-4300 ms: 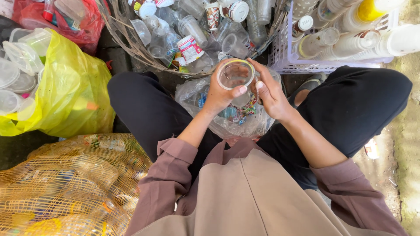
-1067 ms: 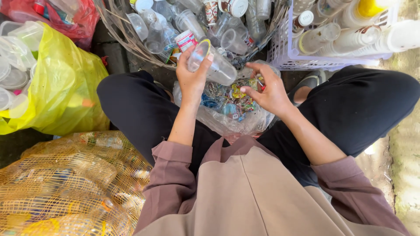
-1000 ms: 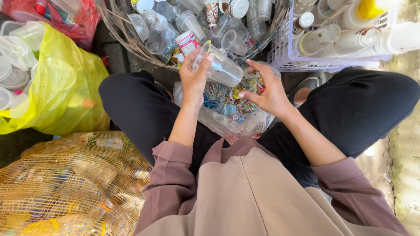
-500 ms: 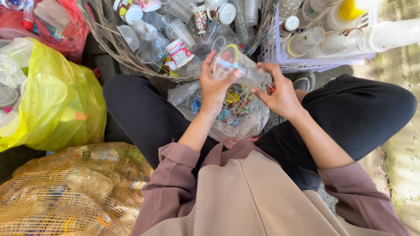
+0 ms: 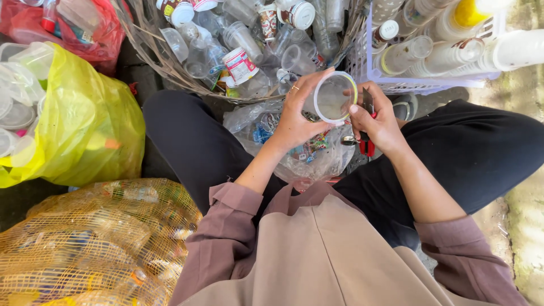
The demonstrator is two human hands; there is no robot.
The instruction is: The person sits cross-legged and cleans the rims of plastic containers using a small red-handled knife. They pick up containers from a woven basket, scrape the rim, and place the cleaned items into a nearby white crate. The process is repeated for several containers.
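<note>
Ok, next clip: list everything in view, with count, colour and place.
clear plastic cup: one, clear with a greenish rim, held up between both hands
small tool: one, red-handled, in the right hand
clear bag: one, holding colourful scraps, in the lap
woven basket: one, brown, ahead, full of cups
crate: one, lilac, upper right, with bottles
yellow bag: one, left
red bag: one, upper left
mesh sack: one, yellow, lower left
left hand: grips the cup
right hand: fingers on the cup's rim

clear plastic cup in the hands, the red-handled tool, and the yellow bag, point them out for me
clear plastic cup [image 5: 334, 97], head view, on its see-through bottom inside the rim
red-handled tool [image 5: 367, 147], head view, on the red handle below the right hand
yellow bag [image 5: 85, 124], head view, on its bulging front side
</note>
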